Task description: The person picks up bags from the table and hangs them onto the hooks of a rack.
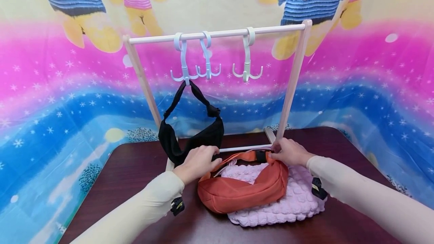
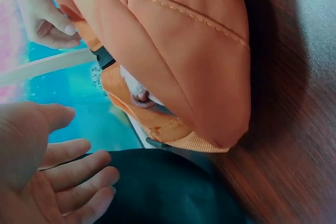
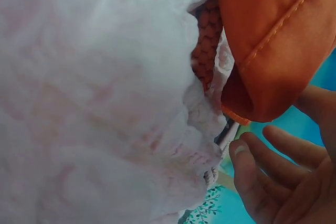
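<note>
In the head view, the orange bag (image 1: 237,197) is seen lying partly on the pink bag (image 1: 295,200), just right of the middle of the table (image 1: 101,208) and short of its far edge. The right hand (image 1: 291,152) is set at the strap (image 1: 247,156) beside the buckle (image 1: 260,156). The left hand (image 1: 199,162) is placed between the orange bag and the black bag (image 1: 169,142), which is hung from the leftmost of 3 hooks (image 1: 246,54) on the rack (image 1: 223,34), towards the table's far left corner.

In the left wrist view, the left hand is shown with thumb and fingers spread; nothing is held by it. If the bag were lifted by the right side alone, its other end would probably be left to sag, and the black bag could be knocked.

In the right wrist view, the right thumb is partly hidden by the orange bag; whether the strap is pinched cannot be told. A weak pinch could let it slip. A cord (image 3: 211,176) might be snagged, and the pink bag dragged along.
</note>
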A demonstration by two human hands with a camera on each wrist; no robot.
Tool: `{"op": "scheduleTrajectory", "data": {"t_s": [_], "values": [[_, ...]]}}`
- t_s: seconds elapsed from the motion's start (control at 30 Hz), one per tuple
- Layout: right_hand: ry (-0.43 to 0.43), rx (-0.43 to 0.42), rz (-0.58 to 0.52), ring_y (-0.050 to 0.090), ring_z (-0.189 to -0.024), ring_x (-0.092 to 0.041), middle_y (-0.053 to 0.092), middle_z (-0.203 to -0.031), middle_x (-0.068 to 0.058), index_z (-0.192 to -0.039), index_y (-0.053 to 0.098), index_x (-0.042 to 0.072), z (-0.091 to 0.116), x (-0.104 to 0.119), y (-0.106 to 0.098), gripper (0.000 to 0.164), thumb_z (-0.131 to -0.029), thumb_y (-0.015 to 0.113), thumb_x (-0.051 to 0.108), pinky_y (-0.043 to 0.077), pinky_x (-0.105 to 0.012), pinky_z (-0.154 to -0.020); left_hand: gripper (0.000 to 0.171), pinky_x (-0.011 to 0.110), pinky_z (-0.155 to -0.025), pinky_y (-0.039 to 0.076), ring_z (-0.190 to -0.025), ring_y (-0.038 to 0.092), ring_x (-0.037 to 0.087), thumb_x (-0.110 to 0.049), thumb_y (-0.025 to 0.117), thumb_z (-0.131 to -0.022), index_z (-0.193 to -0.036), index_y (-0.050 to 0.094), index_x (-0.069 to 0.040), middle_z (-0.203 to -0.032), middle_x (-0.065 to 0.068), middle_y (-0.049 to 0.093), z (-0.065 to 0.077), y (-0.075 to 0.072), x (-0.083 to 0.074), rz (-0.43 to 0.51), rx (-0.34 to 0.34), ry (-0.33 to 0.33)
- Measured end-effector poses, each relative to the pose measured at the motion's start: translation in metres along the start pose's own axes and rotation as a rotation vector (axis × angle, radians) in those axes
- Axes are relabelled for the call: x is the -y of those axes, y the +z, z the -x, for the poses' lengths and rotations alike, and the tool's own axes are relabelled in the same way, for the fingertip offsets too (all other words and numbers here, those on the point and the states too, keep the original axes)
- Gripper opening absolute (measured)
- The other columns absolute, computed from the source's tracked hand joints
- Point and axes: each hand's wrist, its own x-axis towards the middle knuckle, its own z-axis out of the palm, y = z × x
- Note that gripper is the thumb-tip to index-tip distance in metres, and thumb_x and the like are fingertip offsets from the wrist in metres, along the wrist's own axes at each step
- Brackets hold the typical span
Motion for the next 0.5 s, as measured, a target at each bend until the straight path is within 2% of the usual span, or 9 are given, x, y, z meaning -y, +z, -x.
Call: {"op": "scheduleTrajectory", "data": {"t_s": [0.33,0.5], "values": [[0.010,0.045,-0.064,0.063,-0.078,-0.014,0.074,-0.092,-0.009,-0.110,0.071,-0.002,-0.003,-0.003,0.002,0.029,-0.091,0.074,0.020,0.053,-0.030,-0.068,0.036,0.037,-0.080,0.058,-0.098,0.071,0.019,-0.030,0.073,-0.093,-0.126,0.070,-0.013,-0.117,0.005,0.075,-0.010,0.012,-0.004,-0.025,0.128,-0.010],[0.014,0.051,-0.090,0.063,-0.077,-0.015,0.074,-0.092,-0.011,-0.110,0.070,-0.004,-0.002,-0.004,0.002,0.030,-0.092,0.073,0.019,0.054,-0.030,-0.068,0.037,0.029,-0.068,0.053,-0.083,0.067,0.014,-0.030,0.074,-0.093,-0.125,0.070,-0.012,-0.110,0.005,0.075,-0.012,0.017,-0.003,-0.035,0.167,-0.014]]}}
